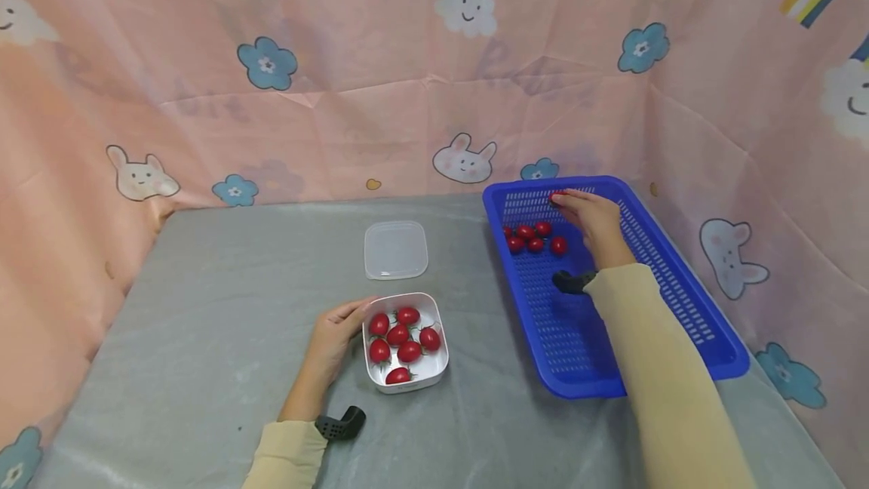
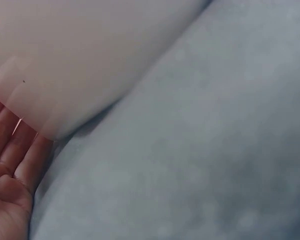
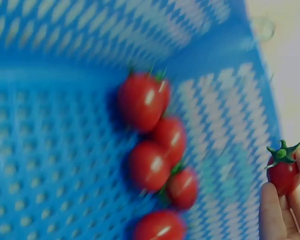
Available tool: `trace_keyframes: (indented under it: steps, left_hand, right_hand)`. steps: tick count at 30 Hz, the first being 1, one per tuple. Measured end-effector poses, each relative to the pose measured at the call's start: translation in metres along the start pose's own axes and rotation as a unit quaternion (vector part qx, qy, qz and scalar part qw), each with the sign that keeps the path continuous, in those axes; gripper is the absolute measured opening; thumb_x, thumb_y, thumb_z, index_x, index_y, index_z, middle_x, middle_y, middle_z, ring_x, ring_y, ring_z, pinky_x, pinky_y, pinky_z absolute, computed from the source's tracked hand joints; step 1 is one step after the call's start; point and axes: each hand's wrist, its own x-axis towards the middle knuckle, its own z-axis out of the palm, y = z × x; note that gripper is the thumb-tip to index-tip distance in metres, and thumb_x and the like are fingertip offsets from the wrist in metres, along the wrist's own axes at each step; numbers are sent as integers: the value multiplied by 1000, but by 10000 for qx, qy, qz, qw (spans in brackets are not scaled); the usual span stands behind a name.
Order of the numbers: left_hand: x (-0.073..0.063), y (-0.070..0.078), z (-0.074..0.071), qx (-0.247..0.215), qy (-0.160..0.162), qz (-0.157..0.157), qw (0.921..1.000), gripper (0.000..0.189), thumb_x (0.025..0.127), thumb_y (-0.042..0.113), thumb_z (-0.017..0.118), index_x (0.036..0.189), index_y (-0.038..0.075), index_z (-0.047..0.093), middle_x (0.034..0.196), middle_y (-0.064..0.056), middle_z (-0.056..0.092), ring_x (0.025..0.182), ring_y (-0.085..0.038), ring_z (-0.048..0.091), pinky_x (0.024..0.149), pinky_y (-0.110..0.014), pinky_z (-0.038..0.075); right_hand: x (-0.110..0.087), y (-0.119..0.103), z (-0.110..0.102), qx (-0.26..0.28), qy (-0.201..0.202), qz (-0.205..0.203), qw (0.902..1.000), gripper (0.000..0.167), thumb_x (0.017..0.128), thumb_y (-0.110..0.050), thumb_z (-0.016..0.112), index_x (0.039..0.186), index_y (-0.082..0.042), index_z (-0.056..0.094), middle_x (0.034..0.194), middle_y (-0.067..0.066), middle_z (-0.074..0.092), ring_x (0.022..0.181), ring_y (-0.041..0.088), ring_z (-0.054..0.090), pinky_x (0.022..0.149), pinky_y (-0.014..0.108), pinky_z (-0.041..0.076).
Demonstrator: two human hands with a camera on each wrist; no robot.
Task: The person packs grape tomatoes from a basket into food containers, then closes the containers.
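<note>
My right hand (image 1: 597,226) pinches a red cherry tomato (image 3: 284,176) with a green stem by its sides, over the far part of the blue plastic basket (image 1: 584,388). Below it, several more cherry tomatoes (image 1: 526,232) lie grouped in the basket's far left part. A white square box (image 1: 429,365) stands left of the basket, holding several cherry tomatoes (image 1: 397,335) spread over its bottom. My left hand (image 1: 333,339) touches the box's left side near the back corner. In the left wrist view, its fingers (image 2: 32,162) lie nearly straight against the box wall.
A clear square lid (image 1: 396,250) lies flat on the grey cloth-covered table (image 1: 251,285), behind the box. Pink printed curtains (image 1: 380,112) hang along the back and both sides, the right one close by the basket.
</note>
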Motion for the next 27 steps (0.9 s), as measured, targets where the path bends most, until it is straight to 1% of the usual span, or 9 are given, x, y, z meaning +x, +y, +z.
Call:
trace_keyframes:
  steps: [2,4,8,10,12,14,16,23,27]
  left_hand:
    - [0,0,0,35,24,-29,10000,34,95,12,64,120,-12,65,97,13,75,98,0,66,87,-18,53]
    - [0,1,0,49,46,-53,10000,34,95,11,64,120,-11,65,97,12,75,98,0,66,86,-18,53]
    - [-1,2,-1,6,51,-63,10000,35,95,12,64,120,-12,64,97,12,75,97,0,66,86,-17,53]
    - [-2,3,-1,11,45,-57,10000,35,95,13,65,120,-12,64,97,13,75,96,0,66,86,-17,53]
    - [-1,3,0,-2,40,-63,10000,36,95,13,65,121,-12,64,96,13,75,96,1,66,86,-17,53]
    - [0,2,0,-15,44,-55,10000,35,95,12,65,121,-12,64,94,15,74,96,0,66,87,-17,53]
    - [0,2,0,-35,44,-22,10000,36,95,12,64,121,-12,64,93,16,74,96,1,66,87,-17,53]
    - [1,1,0,-73,-27,12,10000,36,95,11,63,121,-14,63,92,17,74,96,1,66,87,-17,53]
    - [0,1,-1,-53,-37,-3,10000,36,95,11,63,121,-14,63,92,17,74,96,1,66,86,-17,53]
  right_hand:
    - [-9,-7,4,-164,-195,-148,9996,68,83,-33,78,144,-16,54,146,2,56,129,14,58,118,32,32]
    - [-18,-13,8,-257,-344,-295,9986,67,84,-33,77,145,-16,53,150,5,51,130,14,57,116,32,37]
    - [-39,-23,14,-255,-649,-436,9966,67,85,-31,76,145,-14,52,150,4,52,117,5,65,112,28,41]
    - [-51,-26,17,-146,-838,-470,9953,66,84,-30,77,143,-13,54,138,-1,62,104,1,69,110,27,42]
    - [-63,-27,20,77,-1076,-520,9928,62,84,-27,79,140,-11,57,120,-6,71,93,-1,69,107,25,44]
    - [-75,-27,24,222,-1347,-588,9889,59,83,-24,79,137,-10,61,102,-12,74,89,-2,70,102,24,45]
    - [-86,-27,29,300,-1601,-660,9844,56,83,-22,80,135,-8,62,93,-14,74,89,-1,71,100,23,46]
    - [-117,-21,50,-207,-2034,-960,9741,54,93,-18,69,142,0,52,97,-15,71,91,-1,70,93,20,51]
    - [-131,-15,61,-296,-2161,-1102,9697,50,94,-13,67,139,2,54,104,-12,68,95,2,68,87,15,54]
